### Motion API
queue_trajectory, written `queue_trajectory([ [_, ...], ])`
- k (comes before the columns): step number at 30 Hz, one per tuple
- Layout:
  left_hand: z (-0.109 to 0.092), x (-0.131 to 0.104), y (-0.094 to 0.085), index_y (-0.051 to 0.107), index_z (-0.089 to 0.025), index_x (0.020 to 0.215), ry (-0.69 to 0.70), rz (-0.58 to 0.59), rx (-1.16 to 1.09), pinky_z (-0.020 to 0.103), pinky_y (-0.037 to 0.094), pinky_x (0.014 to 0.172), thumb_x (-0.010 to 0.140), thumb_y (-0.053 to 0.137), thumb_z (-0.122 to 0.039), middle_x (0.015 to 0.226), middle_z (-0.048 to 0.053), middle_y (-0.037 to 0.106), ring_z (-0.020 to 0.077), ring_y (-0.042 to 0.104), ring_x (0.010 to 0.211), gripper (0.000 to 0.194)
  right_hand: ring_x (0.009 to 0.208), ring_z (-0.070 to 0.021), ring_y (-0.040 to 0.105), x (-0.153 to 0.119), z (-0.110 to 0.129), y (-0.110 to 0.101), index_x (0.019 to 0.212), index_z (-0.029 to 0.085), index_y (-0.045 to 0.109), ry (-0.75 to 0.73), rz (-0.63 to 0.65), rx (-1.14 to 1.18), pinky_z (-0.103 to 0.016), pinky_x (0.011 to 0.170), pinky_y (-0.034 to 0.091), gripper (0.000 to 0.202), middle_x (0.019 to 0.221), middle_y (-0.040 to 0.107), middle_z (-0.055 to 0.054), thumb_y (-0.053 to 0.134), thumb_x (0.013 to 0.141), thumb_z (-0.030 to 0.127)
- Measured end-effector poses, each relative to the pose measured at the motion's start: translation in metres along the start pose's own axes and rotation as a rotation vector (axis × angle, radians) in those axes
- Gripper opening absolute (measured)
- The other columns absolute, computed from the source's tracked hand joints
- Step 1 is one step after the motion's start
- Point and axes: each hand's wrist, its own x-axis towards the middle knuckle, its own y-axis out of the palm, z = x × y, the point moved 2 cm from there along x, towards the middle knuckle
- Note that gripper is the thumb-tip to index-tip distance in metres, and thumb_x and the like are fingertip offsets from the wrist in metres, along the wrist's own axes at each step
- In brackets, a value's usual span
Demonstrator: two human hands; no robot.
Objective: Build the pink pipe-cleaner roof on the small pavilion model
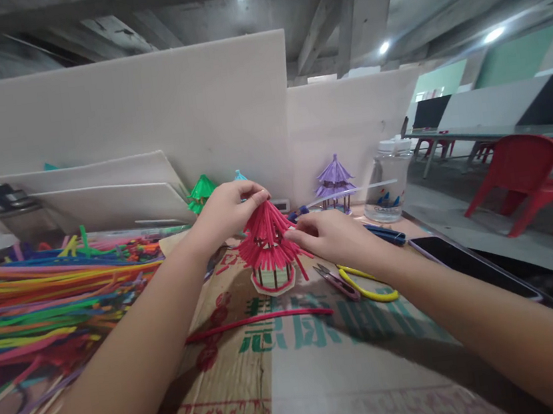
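Observation:
A small pagoda model with a two-tier red roof of fuzzy pipe-cleaner strips stands upright on the cardboard, on thin brown posts and a pale base. My left hand is closed at its peak, thumb and fingers pinching the tip. At the right side of the roof is my right hand, its thumb and fingers drawn together against the upper tier. What lies between those fingertips is hidden. A loose red pipe cleaner lies in front of the model. Small thread snips and yellow-handled scissors rest beneath my right forearm.
Bundles of coloured pipe cleaners cover the left side. Behind stand a green pagoda, a purple pagoda and a clear bottle, backed by white boards. A phone lies at right; a red chair stands beyond.

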Motion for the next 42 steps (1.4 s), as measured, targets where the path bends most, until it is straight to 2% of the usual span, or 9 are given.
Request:
queue_trajectory([
  [3, 0.007, 0.002, 0.002, 0.073, -0.018, 0.090, -0.033, 0.010, -0.063, 0.027, 0.049, 0.069, 0.090, 0.053, -0.047, 0.087, 0.005, 0.074, 0.0217, 0.064, 0.085, 0.036, 0.051, -0.0109, 0.043, 0.001, -0.015, 0.012, 0.071, 0.018, 0.065, 0.106, 0.179, 0.348, -0.026, 0.051, 0.026, 0.036, 0.055, 0.053, 0.003, 0.061, 0.088, 0.050],
  [5, 0.009, 0.002, 0.003, 0.073, -0.017, 0.091, -0.031, 0.020, -0.092, 0.026, 0.048, 0.068, 0.090, 0.053, -0.047, 0.088, 0.006, 0.074, 0.0212, 0.064, 0.084, 0.037, 0.045, -0.0092, 0.036, 0.000, -0.020, 0.020, 0.074, 0.018, 0.065, 0.179, 0.241, 0.574, -0.026, 0.048, 0.023, 0.035, 0.048, 0.046, 0.006, 0.064, 0.084, 0.052],
  [8, 0.007, 0.002, 0.004, 0.073, -0.016, 0.091, -0.013, 0.026, -0.095, 0.026, 0.047, 0.069, 0.091, 0.053, -0.047, 0.088, 0.006, 0.073, 0.0205, 0.063, 0.085, 0.037, 0.041, -0.0080, 0.030, 0.000, -0.018, 0.027, 0.074, 0.019, 0.063, 0.242, 0.245, 0.814, -0.026, 0.045, 0.018, 0.036, 0.042, 0.040, 0.009, 0.069, 0.078, 0.055],
  [12, 0.003, 0.002, 0.003, 0.073, -0.015, 0.091, 0.014, 0.030, -0.101, 0.027, 0.048, 0.073, 0.091, 0.053, -0.046, 0.087, 0.005, 0.074, 0.0199, 0.063, 0.084, 0.037, 0.038, -0.0069, 0.028, 0.000, -0.010, 0.033, 0.072, 0.020, 0.060, 0.272, 0.256, 0.963, -0.026, 0.043, 0.017, 0.038, 0.039, 0.039, 0.011, 0.076, 0.070, 0.055],
  [19, -0.003, 0.001, 0.001, 0.073, -0.015, 0.091, 0.044, 0.040, -0.102, 0.029, 0.048, 0.079, 0.091, 0.054, -0.044, 0.089, 0.006, 0.074, 0.0200, 0.064, 0.085, 0.035, 0.041, -0.0054, 0.026, -0.003, -0.010, 0.043, 0.066, 0.019, 0.057, 0.274, 0.194, 0.985, -0.025, 0.043, 0.016, 0.038, 0.043, 0.040, 0.011, 0.078, 0.067, 0.051],
  [26, 0.001, 0.002, 0.002, 0.073, -0.016, 0.092, 0.051, 0.042, -0.083, 0.028, 0.048, 0.076, 0.092, 0.052, -0.047, 0.088, 0.006, 0.074, 0.0202, 0.064, 0.084, 0.038, 0.044, -0.0060, 0.030, -0.002, -0.017, 0.046, 0.067, 0.019, 0.058, 0.250, 0.201, 0.792, -0.024, 0.045, 0.019, 0.033, 0.049, 0.042, 0.009, 0.075, 0.071, 0.046],
  [32, 0.002, 0.003, 0.004, 0.073, -0.016, 0.091, 0.051, 0.040, -0.070, 0.027, 0.046, 0.074, 0.092, 0.053, -0.045, 0.087, 0.005, 0.074, 0.0190, 0.063, 0.082, 0.036, 0.045, -0.0055, 0.031, 0.000, -0.017, 0.046, 0.076, 0.018, 0.063, 0.311, 0.112, 0.937, -0.023, 0.044, 0.019, 0.034, 0.057, 0.052, 0.006, 0.078, 0.065, 0.046],
  [38, -0.003, 0.001, 0.002, 0.073, -0.016, 0.090, 0.068, 0.049, -0.055, 0.029, 0.047, 0.077, 0.092, 0.052, -0.044, 0.086, 0.004, 0.074, 0.0187, 0.064, 0.081, 0.035, 0.045, -0.0054, 0.030, 0.001, -0.019, 0.052, 0.071, 0.017, 0.062, 0.322, 0.050, 0.924, -0.024, 0.045, 0.020, 0.033, 0.054, 0.050, 0.006, 0.078, 0.066, 0.046],
  [42, -0.004, -0.001, -0.002, 0.070, -0.019, 0.094, 0.059, 0.106, -0.051, 0.030, 0.047, 0.083, 0.090, 0.057, -0.044, 0.097, 0.004, 0.074, 0.0200, 0.065, 0.091, 0.030, 0.046, -0.0058, 0.029, 0.000, -0.019, 0.049, 0.073, 0.017, 0.064, 0.296, 0.062, 0.907, -0.025, 0.046, 0.020, 0.034, 0.056, 0.051, 0.006, 0.076, 0.069, 0.048],
])
